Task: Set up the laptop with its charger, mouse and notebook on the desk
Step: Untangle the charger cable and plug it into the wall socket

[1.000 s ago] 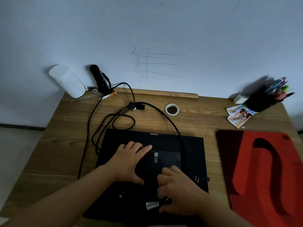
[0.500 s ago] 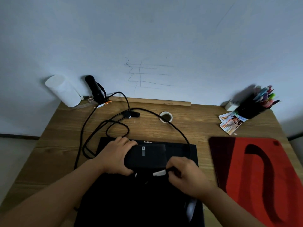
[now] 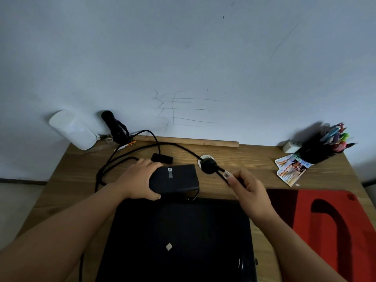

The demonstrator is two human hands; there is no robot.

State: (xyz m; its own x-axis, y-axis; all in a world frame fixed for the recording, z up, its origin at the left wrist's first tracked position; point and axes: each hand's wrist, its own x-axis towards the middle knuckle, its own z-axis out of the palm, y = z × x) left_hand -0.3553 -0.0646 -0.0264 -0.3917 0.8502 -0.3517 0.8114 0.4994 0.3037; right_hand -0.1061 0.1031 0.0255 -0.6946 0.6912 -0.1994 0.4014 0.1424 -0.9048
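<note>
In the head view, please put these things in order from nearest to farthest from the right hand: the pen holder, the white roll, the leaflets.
From the right hand:
1. Leaflets, on the desk, up and to its right.
2. Pen holder, just behind the leaflets, at the back right corner.
3. White roll, far across at the back left, against the wall.
</note>
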